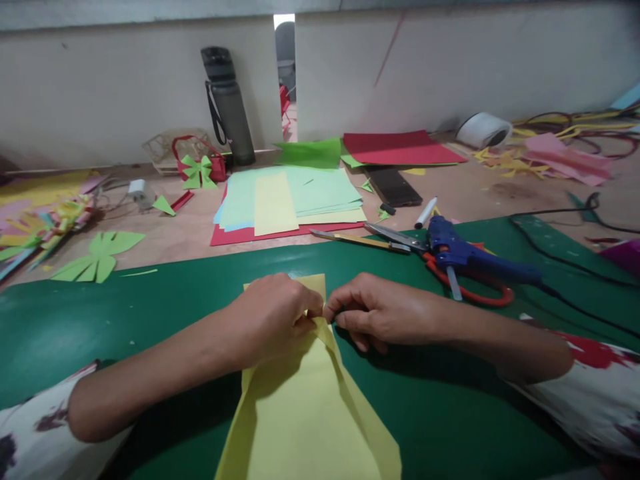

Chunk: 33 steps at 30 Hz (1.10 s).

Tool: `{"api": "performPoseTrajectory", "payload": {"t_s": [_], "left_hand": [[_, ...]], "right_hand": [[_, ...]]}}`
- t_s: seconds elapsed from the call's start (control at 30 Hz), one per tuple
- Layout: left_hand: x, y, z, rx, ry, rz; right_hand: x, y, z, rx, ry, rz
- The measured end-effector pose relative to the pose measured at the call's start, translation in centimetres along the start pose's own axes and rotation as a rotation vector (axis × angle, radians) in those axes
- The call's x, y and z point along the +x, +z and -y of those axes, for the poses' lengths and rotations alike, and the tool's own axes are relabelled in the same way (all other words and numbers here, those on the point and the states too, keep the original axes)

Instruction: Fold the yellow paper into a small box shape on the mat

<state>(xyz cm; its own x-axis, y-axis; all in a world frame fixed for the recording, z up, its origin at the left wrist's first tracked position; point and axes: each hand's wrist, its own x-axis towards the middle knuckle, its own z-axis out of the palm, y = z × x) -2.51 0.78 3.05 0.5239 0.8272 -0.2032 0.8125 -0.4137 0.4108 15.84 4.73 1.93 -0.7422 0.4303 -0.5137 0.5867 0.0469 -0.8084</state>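
hands meet knuckles-up: left hand [273, 313] and right hand [373, 313] pinch yellow paper [305, 407] on green mat [150, 307].

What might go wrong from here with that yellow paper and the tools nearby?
The yellow paper is pinched by the left hand and right hand at one narrow spot, so it may tear or crease crooked. The glue gun and scissors lie close behind the right hand; a sideways sweep might knock them or catch the blades.
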Motion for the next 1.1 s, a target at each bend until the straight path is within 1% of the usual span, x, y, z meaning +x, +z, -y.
{"api": "performPoseTrajectory", "payload": {"t_s": [0.13, 0.23, 0.33, 0.43, 0.6, 0.77, 1.0, 1.1], "left_hand": [[-0.4, 0.4, 0.3, 0.05, 0.024, -0.009], [-0.7, 0.6, 0.5, 0.087, 0.046, 0.02], [-1.0, 0.7, 0.6, 0.121, 0.086, 0.051], [-1.3, 0.6, 0.6, 0.155, 0.093, 0.063], [-1.2, 0.4, 0.2, 0.192, 0.027, 0.065], [-0.5, 0.4, -0.2, 0.172, -0.047, 0.05], [-0.1, 0.7, -0.3, 0.22, -0.122, 0.032], [0.0, 0.7, -0.3, 0.225, -0.134, 0.0]], "right_hand": [[-0.3, 0.3, 0.0, -0.022, 0.027, -0.003], [-0.5, 0.5, 0.0, -0.048, 0.017, -0.002], [-0.6, 0.8, 0.0, -0.021, 0.01, 0.015], [-0.7, 1.1, 0.1, 0.022, 0.028, 0.042], [-0.8, 1.5, 0.0, 0.03, 0.045, 0.045], [-0.8, 1.5, -0.1, -0.056, 0.009, -0.003], [-0.5, 0.9, -0.2, -0.052, 0.006, 0.023], [-0.1, 0.5, -0.3, -0.044, -0.012, -0.028]]}}
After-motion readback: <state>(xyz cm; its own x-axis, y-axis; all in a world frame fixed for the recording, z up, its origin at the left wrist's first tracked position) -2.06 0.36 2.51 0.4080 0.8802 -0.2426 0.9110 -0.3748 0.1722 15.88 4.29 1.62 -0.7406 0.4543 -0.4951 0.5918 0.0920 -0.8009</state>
